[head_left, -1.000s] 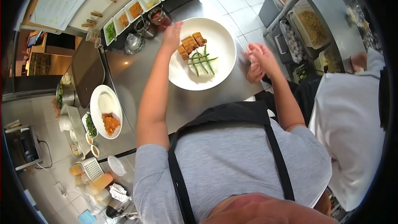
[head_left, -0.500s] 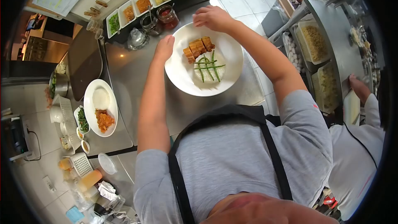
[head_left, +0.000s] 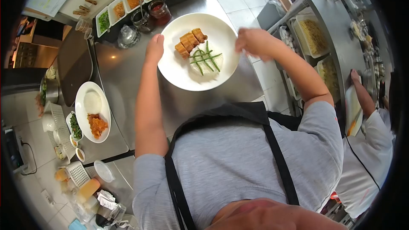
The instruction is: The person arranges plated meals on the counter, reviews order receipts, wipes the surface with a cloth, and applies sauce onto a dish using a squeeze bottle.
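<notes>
A round white plate [head_left: 170, 70] rests on the steel counter. On it lie browned meat pieces [head_left: 189, 41] beside a mound of white rice [head_left: 210, 69] topped with crossed green beans [head_left: 203, 55]. My left hand [head_left: 154, 49] grips the plate's left rim, thumb up, its other fingers hidden. At the right rim, my right hand [head_left: 253, 42] is raised with its fingers bent together and slightly blurred; whether anything is between them cannot be made out.
An oval dish [head_left: 79, 117] with rice and orange food stands at the left. White tubs [head_left: 134, 1] of ingredients and a red sauce jar [head_left: 159, 12] line the back. A co-worker [head_left: 362, 157] is at the right, near a steel shelf [head_left: 336, 42].
My right hand has moved from the plate's top edge to its right side. My left hand stays at the left rim. The whole view has shifted slightly.
</notes>
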A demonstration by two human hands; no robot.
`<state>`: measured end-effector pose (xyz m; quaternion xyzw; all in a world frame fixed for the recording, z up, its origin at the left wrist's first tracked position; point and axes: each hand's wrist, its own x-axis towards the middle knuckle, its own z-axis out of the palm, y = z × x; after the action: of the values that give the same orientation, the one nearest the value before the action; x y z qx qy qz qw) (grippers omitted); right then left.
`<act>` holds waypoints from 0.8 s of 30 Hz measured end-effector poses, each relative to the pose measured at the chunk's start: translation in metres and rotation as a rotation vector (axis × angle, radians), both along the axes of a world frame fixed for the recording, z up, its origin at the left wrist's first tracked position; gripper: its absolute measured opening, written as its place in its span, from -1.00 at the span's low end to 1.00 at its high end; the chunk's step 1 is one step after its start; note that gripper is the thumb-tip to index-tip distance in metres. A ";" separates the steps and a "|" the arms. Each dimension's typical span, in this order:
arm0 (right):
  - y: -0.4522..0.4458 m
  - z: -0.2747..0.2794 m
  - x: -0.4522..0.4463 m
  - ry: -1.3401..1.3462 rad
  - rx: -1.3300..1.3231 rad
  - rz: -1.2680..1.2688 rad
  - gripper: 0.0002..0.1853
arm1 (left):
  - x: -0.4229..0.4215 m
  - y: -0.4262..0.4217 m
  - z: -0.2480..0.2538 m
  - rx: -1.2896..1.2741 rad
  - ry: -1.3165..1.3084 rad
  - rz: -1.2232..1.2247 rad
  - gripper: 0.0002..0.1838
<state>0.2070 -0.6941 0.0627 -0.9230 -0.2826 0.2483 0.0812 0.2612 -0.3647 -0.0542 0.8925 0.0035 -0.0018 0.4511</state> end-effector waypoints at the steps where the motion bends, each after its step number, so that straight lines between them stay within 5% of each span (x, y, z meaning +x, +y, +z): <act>1: 0.004 -0.007 0.001 -0.196 0.031 -0.026 -0.90 | -0.001 0.000 0.002 -0.009 0.005 -0.006 -0.61; 3: 0.012 -0.024 0.001 -0.447 0.013 -0.029 -0.89 | -0.003 -0.002 0.007 -0.019 0.012 -0.012 -0.61; 7: 0.037 -0.037 -0.031 -0.495 -0.268 0.121 -0.86 | -0.012 0.000 0.003 -0.014 -0.012 0.024 -0.62; 9: 0.025 -0.028 -0.029 0.077 -0.084 0.256 -0.88 | -0.019 0.002 0.003 -0.039 0.004 0.032 -0.64; 12: -0.005 -0.015 -0.018 0.493 0.106 0.339 -0.83 | -0.044 0.011 0.007 0.039 -0.078 0.138 -0.65; 15: -0.023 0.013 -0.029 0.641 0.153 -0.196 -0.76 | -0.087 0.023 0.015 -0.159 0.049 0.301 -0.65; 18: -0.009 0.012 -0.049 0.483 0.354 -0.544 -0.76 | -0.142 0.033 0.016 -0.480 0.298 0.441 -0.70; 20: -0.017 -0.038 -0.053 0.400 0.691 -0.422 -0.76 | -0.183 0.027 0.021 -0.659 0.434 0.507 -0.72; 24: 0.026 -0.046 -0.054 0.170 0.755 -0.461 -0.82 | -0.239 0.017 0.033 -0.954 0.683 0.394 -0.71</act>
<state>0.1532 -0.6677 0.0165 -0.8439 -0.1325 0.1784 0.4883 0.0226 -0.3475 -0.0213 0.5240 0.3113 -0.2056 0.7657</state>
